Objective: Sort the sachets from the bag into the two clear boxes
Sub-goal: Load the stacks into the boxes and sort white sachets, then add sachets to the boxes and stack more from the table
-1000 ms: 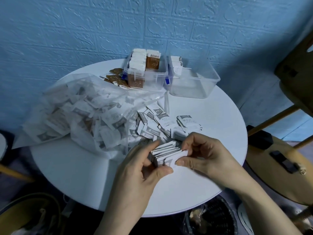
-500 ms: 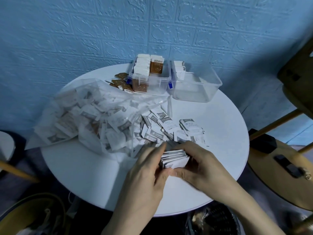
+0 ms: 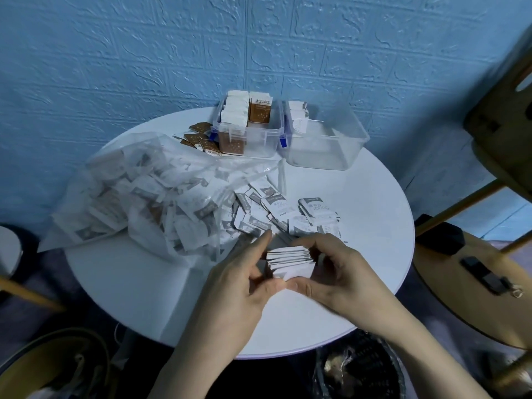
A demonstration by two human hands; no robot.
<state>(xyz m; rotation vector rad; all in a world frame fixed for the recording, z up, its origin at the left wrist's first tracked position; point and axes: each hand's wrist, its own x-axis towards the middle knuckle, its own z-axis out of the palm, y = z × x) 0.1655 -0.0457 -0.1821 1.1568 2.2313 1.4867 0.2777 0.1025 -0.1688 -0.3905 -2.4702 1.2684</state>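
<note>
A stack of white sachets (image 3: 290, 262) stands on edge near the table's front, squeezed between both hands. My left hand (image 3: 233, 295) holds its left side with thumb below and fingers behind. My right hand (image 3: 336, 272) grips the right side, fingers curled over the top. Loose white sachets (image 3: 276, 210) lie spilled just behind, at the mouth of a clear plastic bag (image 3: 138, 197) full of sachets. At the back, the left clear box (image 3: 259, 136) holds brown and white sachets. The right clear box (image 3: 325, 139) holds a few white ones at its far left corner.
Several brown sachets (image 3: 201, 138) lie on the round white table (image 3: 359, 214) left of the boxes. A wooden chair (image 3: 501, 133) and a guitar (image 3: 472, 286) stand to the right. A dark bin (image 3: 359, 370) sits under the front edge.
The camera view shifted slightly. Both hands lowered the stack toward the table and pressed it together, squaring its edges.
</note>
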